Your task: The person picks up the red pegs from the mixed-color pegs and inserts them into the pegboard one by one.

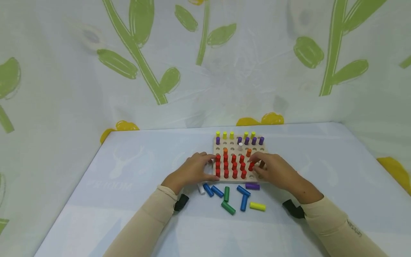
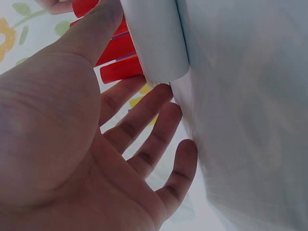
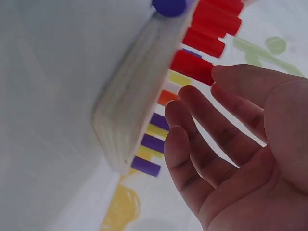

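A wooden pegboard (image 1: 239,181) bears several rows of upright pegs: red in front, then orange, a white one, purple and yellow. My left hand (image 1: 192,171) spans the board's left end, its thumb by the front corner and its fingers farther back. In the left wrist view its fingers (image 2: 159,125) extend loosely beside the board. My right hand (image 1: 277,170) pinches a red peg (image 1: 251,166) toward the board's right side. The right wrist view has the thumb at that red peg's end (image 3: 192,66), with the other fingers loosely bent.
In front of the board lie loose pegs: blue (image 1: 244,202), green (image 1: 228,207), yellow (image 1: 257,206), purple (image 1: 252,186) and a white peg (image 1: 201,189). The white table (image 1: 135,210) meets a leaf-patterned cloth backdrop (image 1: 250,71) behind.
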A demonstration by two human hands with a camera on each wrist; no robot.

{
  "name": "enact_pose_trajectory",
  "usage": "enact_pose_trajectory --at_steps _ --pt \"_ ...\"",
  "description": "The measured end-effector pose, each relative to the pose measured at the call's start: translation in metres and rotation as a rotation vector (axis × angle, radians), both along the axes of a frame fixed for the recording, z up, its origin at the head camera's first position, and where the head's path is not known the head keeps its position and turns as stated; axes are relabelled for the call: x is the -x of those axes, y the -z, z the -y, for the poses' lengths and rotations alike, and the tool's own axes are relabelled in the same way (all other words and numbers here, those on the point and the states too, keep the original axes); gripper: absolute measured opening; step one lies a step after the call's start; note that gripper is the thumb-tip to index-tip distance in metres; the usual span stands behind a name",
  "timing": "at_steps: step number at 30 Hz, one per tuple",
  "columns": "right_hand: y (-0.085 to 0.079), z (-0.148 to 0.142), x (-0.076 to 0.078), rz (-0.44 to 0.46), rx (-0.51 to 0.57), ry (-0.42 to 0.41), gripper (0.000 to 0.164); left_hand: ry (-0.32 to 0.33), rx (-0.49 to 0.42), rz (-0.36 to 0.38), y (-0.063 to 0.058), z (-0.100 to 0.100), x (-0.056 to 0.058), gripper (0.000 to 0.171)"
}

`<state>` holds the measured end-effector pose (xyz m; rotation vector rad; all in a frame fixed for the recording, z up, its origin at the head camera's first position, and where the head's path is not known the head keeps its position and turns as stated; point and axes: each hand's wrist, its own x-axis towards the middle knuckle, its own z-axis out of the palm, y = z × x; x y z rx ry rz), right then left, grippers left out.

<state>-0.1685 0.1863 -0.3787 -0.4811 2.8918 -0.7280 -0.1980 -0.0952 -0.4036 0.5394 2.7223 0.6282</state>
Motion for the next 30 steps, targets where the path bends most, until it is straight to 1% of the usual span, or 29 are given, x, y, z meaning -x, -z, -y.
enact_pose_trajectory --at_steps 4,7,10,14,18,25,30 --pt "-0.008 -0.005 -0.004 -0.016 0.009 0.026 0.027 0.003 -0.009 0.004 0.002 0.000 0.000 0.083" --pt "-0.012 -0.017 -0.007 -0.041 -0.001 0.049 0.028 0.013 -0.021 -0.004 0.004 0.000 -0.001 0.082" --pt "-0.013 -0.031 -0.009 -0.044 -0.030 0.080 0.028 0.020 -0.019 -0.013 0.003 0.001 -0.002 0.082" --pt "-0.014 -0.048 -0.010 -0.004 -0.060 0.116 0.029 0.021 -0.008 -0.021 0.001 0.003 -0.001 0.082" --pt "-0.013 -0.061 -0.011 0.028 -0.084 0.132 0.029 0.015 -0.003 -0.024 -0.001 0.003 0.000 0.082" --pt "-0.005 -0.079 -0.017 0.077 -0.135 0.138 0.027 0.002 -0.004 -0.002 -0.001 0.004 -0.002 0.082" --pt "-0.001 -0.086 -0.019 0.141 -0.149 0.158 0.029 0.014 -0.006 -0.015 -0.001 0.004 -0.002 0.082"
